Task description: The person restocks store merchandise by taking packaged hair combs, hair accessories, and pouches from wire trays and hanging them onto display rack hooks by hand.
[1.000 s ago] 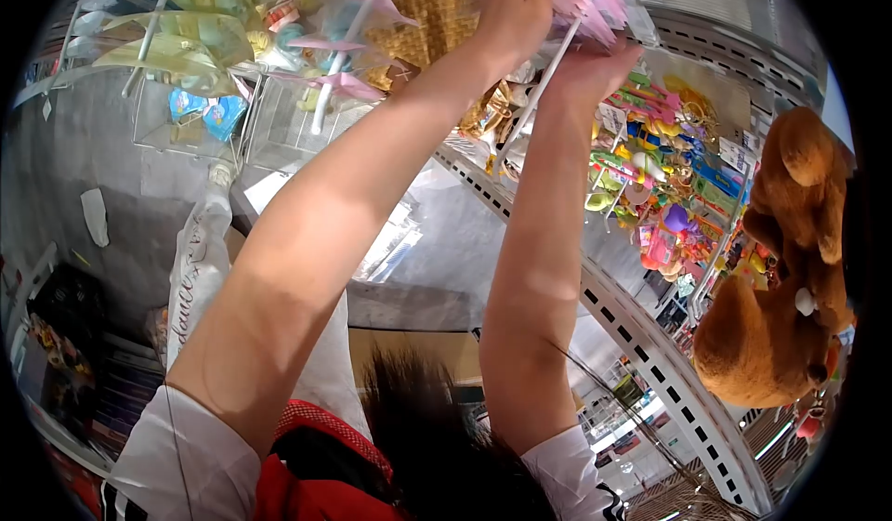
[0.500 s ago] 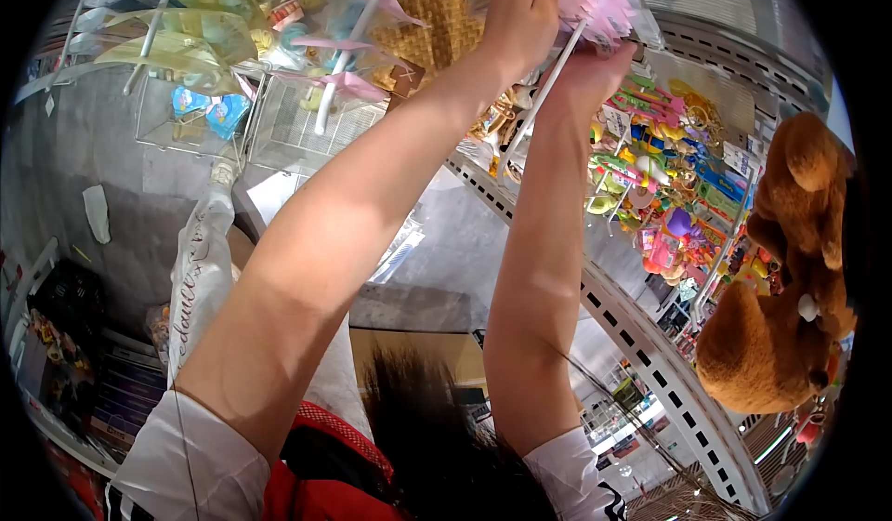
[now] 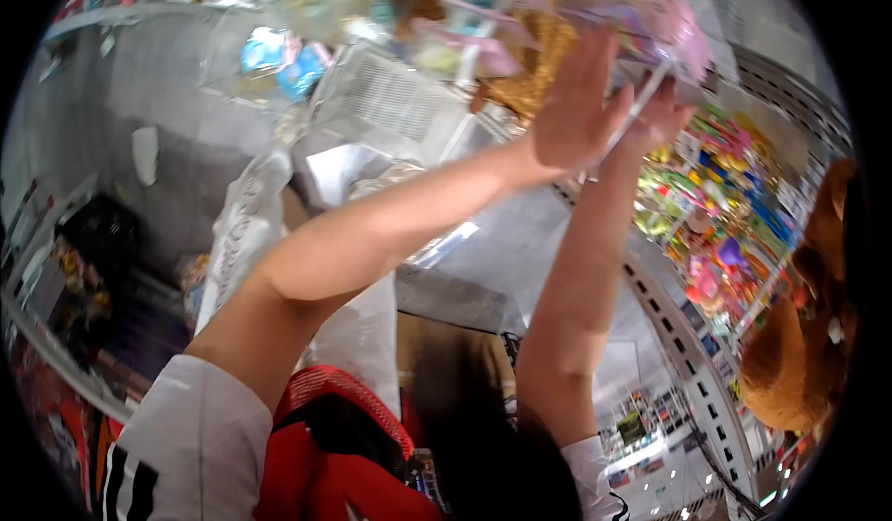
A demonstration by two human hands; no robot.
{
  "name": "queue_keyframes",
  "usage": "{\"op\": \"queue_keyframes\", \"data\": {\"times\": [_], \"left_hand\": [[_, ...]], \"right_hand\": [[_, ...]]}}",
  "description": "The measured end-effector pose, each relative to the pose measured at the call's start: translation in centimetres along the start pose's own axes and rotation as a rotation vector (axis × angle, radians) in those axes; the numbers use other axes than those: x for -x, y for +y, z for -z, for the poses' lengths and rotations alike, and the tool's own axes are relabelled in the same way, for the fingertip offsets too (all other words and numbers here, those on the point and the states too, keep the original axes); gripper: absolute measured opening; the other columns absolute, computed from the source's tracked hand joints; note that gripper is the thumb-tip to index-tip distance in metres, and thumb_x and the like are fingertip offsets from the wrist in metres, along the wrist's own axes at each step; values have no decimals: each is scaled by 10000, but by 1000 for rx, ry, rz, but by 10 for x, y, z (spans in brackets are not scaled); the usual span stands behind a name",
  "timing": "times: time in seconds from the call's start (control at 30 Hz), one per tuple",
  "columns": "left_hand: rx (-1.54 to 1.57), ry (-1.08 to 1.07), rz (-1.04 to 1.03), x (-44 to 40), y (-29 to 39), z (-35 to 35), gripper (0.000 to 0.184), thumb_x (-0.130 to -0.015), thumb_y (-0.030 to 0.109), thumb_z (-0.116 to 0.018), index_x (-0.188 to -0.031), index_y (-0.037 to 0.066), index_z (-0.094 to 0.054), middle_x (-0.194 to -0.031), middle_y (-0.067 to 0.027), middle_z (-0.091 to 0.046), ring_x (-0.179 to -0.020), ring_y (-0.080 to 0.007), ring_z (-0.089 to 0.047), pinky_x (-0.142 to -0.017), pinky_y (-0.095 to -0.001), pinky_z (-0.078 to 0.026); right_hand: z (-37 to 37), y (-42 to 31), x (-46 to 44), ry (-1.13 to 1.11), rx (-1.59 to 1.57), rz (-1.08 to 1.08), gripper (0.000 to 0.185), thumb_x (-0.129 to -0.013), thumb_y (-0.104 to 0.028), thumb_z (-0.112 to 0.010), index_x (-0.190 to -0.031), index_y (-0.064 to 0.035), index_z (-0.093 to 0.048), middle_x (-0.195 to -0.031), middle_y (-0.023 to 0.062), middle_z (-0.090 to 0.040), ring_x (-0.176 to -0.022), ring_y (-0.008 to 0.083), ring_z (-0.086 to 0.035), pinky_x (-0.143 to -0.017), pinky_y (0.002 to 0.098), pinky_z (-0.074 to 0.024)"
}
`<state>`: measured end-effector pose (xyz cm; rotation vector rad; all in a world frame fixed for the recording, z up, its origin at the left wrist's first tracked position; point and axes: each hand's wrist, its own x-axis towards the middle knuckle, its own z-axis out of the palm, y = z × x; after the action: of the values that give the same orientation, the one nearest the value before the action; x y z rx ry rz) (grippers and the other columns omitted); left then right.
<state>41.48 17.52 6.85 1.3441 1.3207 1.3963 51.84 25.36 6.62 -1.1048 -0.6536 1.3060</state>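
Note:
My left hand point(image 3: 581, 103) is raised beside a white display hook point(image 3: 636, 107), fingers stretched out and nothing in them. Pink-topped clear plastic packets point(image 3: 678, 28) hang from that hook, just above and right of the hand. Close to the hook's end and below the packets is my right hand point(image 3: 658, 119). Its fingers are blurred and partly hidden, so I cannot tell whether it grips a packet. A woven golden item point(image 3: 534, 65) hangs left of my left hand, among other pink-edged packets point(image 3: 469, 52).
A slotted metal upright point(image 3: 683, 354) runs down the right, with colourful small toys point(image 3: 715, 205) hanging near it. Brown plush toys point(image 3: 790, 363) are at the far right. Wire baskets point(image 3: 390, 98) stand below the packets. A white paper point(image 3: 146, 154) lies on the grey floor.
The view has shifted, and the scene sits further right and blurred. My left hand has come away from the pink packets, its fingers now straight. The right hand stays near the hook.

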Motion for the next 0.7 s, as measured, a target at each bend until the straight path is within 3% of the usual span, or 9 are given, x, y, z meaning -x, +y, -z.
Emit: {"op": "queue_keyframes", "data": {"times": [0.03, 0.07, 0.13, 0.33, 0.43, 0.53, 0.6, 0.67, 0.7], "left_hand": [[88, -143, 94, 24, 14, 24, 574, -916, 274, -321, -1331, -50, -93, -1390, -238, -98, -1299, -354, -88, -1048, -396, -127], [135, -186, 8, 55, 6, 35, 581, -915, 304, -312, -1334, -43, -110, -1396, -216, -107, -1306, -330, -84, -1052, -395, -123], [51, -371, 182, 113, 13, 74, 563, -906, 301, -317, -1326, -37, -156, -1391, -200, -141, -1303, -317, -106, -1053, -401, -128], [172, -509, 609, 242, -5, 167, 497, -916, 285, -308, -1299, -28, -256, -1337, -216, -274, -1259, -335, -229, -1025, -390, -200], [207, -608, 722, 245, -4, 208, 469, -921, 287, -309, -1260, -38, -326, -1284, -220, -352, -1199, -327, -332, -989, -368, -261], [268, -802, 787, 236, -28, 255, 453, -921, 282, -324, -1228, -48, -367, -1201, -218, -438, -1127, -313, -415, -957, -346, -304], [134, -942, 787, 217, -57, 296, 455, -918, 319, -307, -1188, -27, -426, -1134, -217, -497, -1080, -315, -461, -938, -347, -330], [-10, -983, 724, 199, -98, 351, 463, -913, 344, -303, -1165, -13, -455, -1131, -213, -506, -1069, -321, -470, -928, -357, -343], [-97, -857, 746, 205, -131, 376, 467, -904, 367, -307, -1140, 3, -480, -1131, -203, -510, -1063, -323, -473, -910, -371, -358]], "right_hand": [[-6, 9, 17, 38, 35, -7, 697, -882, -515, -208, -1338, 7, -135, -1382, 156, -195, -1289, 291, -159, -1064, 389, -75], [-8, 18, 34, 78, 77, -11, 703, -881, -519, -202, -1339, 8, -126, -1387, 156, -183, -1291, 293, -151, -1064, 390, -70], [-9, 34, 67, 68, 133, -28, 693, -888, -511, -183, -1349, -2, -93, -1403, 153, -142, -1300, 288, -122, -1063, 391, -51], [-23, 81, 168, 175, 148, -345, 622, -914, -461, -157, -1343, -11, -135, -1392, 128, -194, -1284, 281, -197, -1057, 399, -114], [-3, 113, 224, 192, 150, -465, 606, -919, -444, -186, -1341, -11, -147, -1378, 132, -229, -1269, 279, -234, -1054, 401, -129], [-6, 144, 277, 353, 73, -501, 598, -912, -445, -231, -1302, 8, -223, -1331, 135, -315, -1252, 284, -268, -1052, 416, -113], [-19, 182, 306, 350, 178, -484, 588, -911, -440, -263, -1289, 11, -256, -1304, 138, -359, -1221, 288, -322, -1033, 417, -172], [-17, 257, 331, 293, 146, -513, 583, -898, -442, -333, -1282, -6, -292, -1286, 142, -386, -1186, 285, -376, -1005, 406, -243], [-39, 286, 336, 208, 147, -560, 551, -897, -406, -371, -1270, -6, -312, -1276, 156, -389, -1171, 279, -395, -1007, 395, -248]]}}
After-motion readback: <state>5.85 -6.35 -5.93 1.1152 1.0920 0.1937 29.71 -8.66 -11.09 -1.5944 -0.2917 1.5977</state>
